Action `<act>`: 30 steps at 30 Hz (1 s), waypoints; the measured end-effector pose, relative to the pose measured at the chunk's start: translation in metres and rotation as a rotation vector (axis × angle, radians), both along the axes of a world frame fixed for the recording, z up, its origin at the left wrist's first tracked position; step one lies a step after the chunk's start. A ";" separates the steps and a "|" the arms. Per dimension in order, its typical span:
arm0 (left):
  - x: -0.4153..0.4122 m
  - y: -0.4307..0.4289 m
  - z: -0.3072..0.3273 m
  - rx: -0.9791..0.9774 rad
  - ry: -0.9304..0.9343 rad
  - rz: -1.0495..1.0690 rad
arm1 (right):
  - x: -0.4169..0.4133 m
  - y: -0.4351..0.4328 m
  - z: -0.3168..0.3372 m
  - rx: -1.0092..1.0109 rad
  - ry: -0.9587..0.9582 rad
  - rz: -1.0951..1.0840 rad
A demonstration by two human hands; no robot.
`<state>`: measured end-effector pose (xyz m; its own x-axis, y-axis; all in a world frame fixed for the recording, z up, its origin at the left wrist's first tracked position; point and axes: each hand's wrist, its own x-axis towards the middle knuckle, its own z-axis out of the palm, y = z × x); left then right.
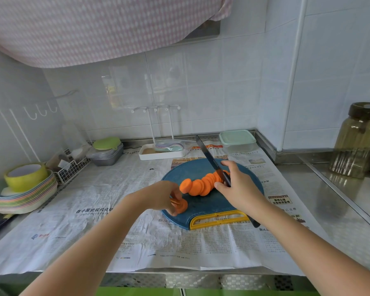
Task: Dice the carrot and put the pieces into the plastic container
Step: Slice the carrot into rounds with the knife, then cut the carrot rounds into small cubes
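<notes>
Now left hand pinches carrot slices beside the row; right hand grips knife.

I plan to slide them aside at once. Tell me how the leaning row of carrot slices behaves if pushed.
The row of carrot slices leans shingle-like, so a push would probably topple or fan it rather than move it whole. The slices are round discs; any on edge could roll. Flat ones should slide on the smooth-looking cutting board.
</notes>
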<state>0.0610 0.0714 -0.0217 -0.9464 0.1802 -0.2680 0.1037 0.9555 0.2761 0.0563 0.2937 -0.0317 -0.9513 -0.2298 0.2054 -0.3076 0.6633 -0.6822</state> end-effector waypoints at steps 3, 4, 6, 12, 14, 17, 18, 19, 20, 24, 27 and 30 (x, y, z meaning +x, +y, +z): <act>0.000 -0.003 -0.001 0.015 0.033 0.014 | -0.001 -0.001 -0.001 0.014 -0.003 0.002; 0.000 -0.003 -0.001 0.016 0.039 0.017 | -0.001 -0.002 -0.002 0.021 0.000 0.002; 0.001 -0.002 -0.001 0.017 0.047 0.019 | -0.001 -0.002 -0.004 0.031 0.007 0.005; 0.000 0.003 -0.006 0.026 0.004 -0.014 | 0.000 -0.002 -0.005 0.022 0.000 0.009; 0.001 0.005 -0.007 0.003 -0.001 -0.056 | 0.002 -0.001 -0.006 0.020 0.003 0.013; 0.003 0.007 -0.009 -0.006 0.034 -0.055 | 0.004 0.000 -0.005 0.030 0.002 0.032; 0.003 0.007 -0.010 -0.011 0.042 -0.045 | 0.004 0.000 -0.004 0.033 -0.001 0.046; 0.004 0.008 -0.011 -0.015 0.048 -0.027 | 0.004 0.000 -0.004 0.037 -0.007 0.062; 0.004 0.007 -0.012 -0.021 0.053 0.000 | 0.005 0.001 -0.003 0.037 -0.021 0.079; 0.008 0.004 -0.018 -0.036 0.087 0.170 | 0.008 0.008 -0.002 -0.069 -0.160 0.146; 0.011 0.004 -0.022 0.023 0.096 0.190 | 0.015 0.015 -0.001 -0.113 -0.238 0.260; 0.013 0.001 -0.020 0.054 0.074 0.137 | 0.022 0.015 0.001 -0.076 -0.274 0.385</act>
<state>0.0743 0.0723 -0.0418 -0.9798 0.0607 -0.1904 -0.0043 0.9462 0.3237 0.0782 0.3090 -0.0305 -0.8212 -0.5705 -0.0113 -0.3230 0.4811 -0.8150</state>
